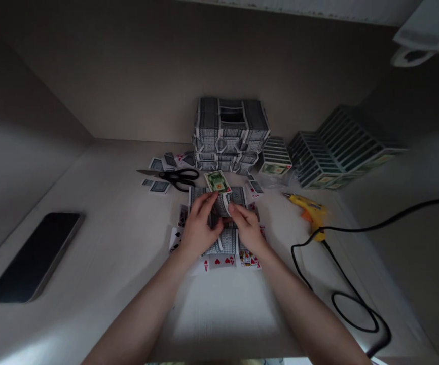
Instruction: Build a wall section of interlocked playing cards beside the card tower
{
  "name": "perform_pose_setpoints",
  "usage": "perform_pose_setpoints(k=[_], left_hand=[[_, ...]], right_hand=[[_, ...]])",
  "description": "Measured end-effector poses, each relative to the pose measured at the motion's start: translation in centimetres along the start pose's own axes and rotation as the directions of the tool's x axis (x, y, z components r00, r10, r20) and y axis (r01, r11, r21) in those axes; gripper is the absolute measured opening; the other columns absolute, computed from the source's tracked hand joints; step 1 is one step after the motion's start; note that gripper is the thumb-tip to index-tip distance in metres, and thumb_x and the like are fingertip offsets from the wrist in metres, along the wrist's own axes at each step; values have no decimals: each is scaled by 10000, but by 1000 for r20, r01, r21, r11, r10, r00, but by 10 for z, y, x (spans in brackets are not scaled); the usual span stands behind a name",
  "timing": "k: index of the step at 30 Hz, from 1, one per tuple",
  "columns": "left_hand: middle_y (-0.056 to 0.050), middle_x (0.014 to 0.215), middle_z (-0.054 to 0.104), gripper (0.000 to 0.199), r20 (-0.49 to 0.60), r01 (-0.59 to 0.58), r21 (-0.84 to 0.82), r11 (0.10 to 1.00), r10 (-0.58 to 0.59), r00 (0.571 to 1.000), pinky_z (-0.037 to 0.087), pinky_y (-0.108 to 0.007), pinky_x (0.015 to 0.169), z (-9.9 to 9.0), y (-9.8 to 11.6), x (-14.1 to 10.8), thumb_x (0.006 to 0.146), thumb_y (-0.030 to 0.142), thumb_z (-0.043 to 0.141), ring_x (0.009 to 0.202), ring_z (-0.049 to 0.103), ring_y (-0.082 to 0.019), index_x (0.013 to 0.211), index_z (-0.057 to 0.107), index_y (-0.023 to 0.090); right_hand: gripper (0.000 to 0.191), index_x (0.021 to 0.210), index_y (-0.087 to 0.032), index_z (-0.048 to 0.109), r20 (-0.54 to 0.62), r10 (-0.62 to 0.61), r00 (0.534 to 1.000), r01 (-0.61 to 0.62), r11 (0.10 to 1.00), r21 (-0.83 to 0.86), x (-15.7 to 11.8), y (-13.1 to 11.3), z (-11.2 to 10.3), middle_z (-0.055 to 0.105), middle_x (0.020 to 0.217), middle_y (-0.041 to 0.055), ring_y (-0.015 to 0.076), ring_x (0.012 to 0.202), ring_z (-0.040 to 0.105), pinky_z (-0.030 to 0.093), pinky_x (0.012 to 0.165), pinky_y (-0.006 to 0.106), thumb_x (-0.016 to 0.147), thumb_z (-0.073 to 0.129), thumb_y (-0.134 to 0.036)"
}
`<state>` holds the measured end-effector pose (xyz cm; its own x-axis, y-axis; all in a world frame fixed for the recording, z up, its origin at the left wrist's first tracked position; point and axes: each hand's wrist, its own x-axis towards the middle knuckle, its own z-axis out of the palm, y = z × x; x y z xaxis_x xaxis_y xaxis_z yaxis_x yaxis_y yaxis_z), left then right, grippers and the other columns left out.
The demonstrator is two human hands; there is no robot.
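A flat framework of overlapping playing cards (227,242) lies in front of me, patterned backs up in the middle, with faces such as hearts and a king showing around the outer edge. My left hand (201,225) curves over its left side, fingertips and thumb on a bent playing card (224,205) near the centre. From the right, my right hand (248,227) pinches that card's edge between thumb and fingers. Just beyond my fingertips lies a green-faced card box (218,182). My fingers partly hide the middle of the framework.
Behind stands a box built of cards (231,134) with an opening on top. Black scissors (174,176) and card scraps (160,187) lie left of it. Stacked card boxes (318,157), a yellow glue gun (309,210) and its looping black cord (341,271) are right. A phone (35,258) lies left.
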<state>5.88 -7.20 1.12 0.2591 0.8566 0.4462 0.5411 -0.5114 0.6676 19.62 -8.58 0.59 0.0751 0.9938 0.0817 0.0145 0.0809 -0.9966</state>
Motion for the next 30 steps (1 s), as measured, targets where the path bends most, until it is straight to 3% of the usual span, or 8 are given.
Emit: perform_pose_setpoints(k=[10, 16, 21, 30], left_hand=[[-80, 1221, 457, 582, 3, 6, 21, 1000, -6, 1000, 438, -376, 958, 0, 0, -1, 718, 111, 553, 1137, 469, -217, 1272, 408, 217], [-71, 1203, 456, 564, -16, 7, 25, 1000, -6, 1000, 408, -364, 989, -2, 2, 1, 699, 78, 546, 1146, 456, -204, 1236, 439, 212], [-62, 1191, 461, 559, -11, -7, 19, 1000, 7, 1000, 401, -353, 998, -3, 2, 2, 679, 37, 533, 1141, 457, -187, 1206, 459, 208], [-69, 1199, 457, 573, -7, -20, 38, 999, 20, 1000, 408, -350, 996, -2, 1, 1, 672, 17, 528, 1135, 460, -184, 1209, 457, 206]], right_hand=[[307, 733, -202, 645, 13, 26, 1000, -27, 999, 39, 2, 3, 0, 605, 675, -11, 153, 640, 557, 511, 557, 270, 817, 483, -450], [334, 1099, -254, 611, -89, -69, 994, 66, 997, -38, 2, 3, 1, 671, 1003, 22, 189, 929, 612, 503, 818, 357, 810, 521, -395], [267, 963, -210, 667, -168, -16, 986, 23, 999, 39, 3, 6, 3, 706, 801, 17, 160, 744, 642, 516, 728, 311, 745, 606, -351], [156, 820, -200, 680, -206, 6, 979, 16, 995, 103, 4, 8, 3, 710, 768, 10, 149, 689, 644, 508, 691, 289, 706, 634, -295]])
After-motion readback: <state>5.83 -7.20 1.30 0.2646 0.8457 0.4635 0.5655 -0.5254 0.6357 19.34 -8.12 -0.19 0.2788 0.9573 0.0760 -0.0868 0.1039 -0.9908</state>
